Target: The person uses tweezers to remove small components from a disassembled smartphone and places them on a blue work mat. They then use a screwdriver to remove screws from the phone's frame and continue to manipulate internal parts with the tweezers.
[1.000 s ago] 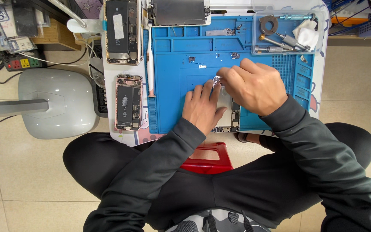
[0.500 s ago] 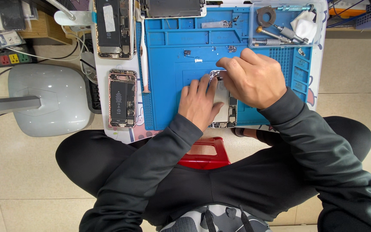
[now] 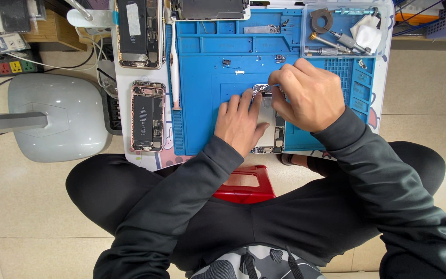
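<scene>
Seen from the head camera, the person sits on a red stool (image 3: 244, 183) at a small bench (image 3: 383, 67) with a blue mat (image 3: 218, 62) spread over most of its top.

An opened phone (image 3: 270, 126) lies on the mat close to the bench's near edge, roughly midway along it, its inner parts facing up. The left hand (image 3: 241, 124) rests flat on the phone's left side, fingers stretched out and slightly apart, pressing it down rather than gripping it. The right hand (image 3: 308, 93) is curled over the phone's far end, its fingers bent together with the tips at the top of the phone; whether they pinch a tool or a small part I cannot tell, since the hand covers the spot.

On the bench's left edge, off the mat, lies a second opened phone (image 3: 147, 115) with a rose-coloured frame, and beyond it, at the far left corner, a third, larger opened phone (image 3: 138, 32). A white slender tool (image 3: 172, 62) lies along the mat's left border between them and the mat.

At the far right corner a clear tray (image 3: 385, 31) holds screwdrivers (image 3: 336, 39) and a white cloth (image 3: 367, 33). A few tiny loose parts (image 3: 227, 63) sit on the mat's middle.

On the floor to the left stands a grey lamp base (image 3: 58, 116), with a power strip (image 3: 7, 67) behind it.
</scene>
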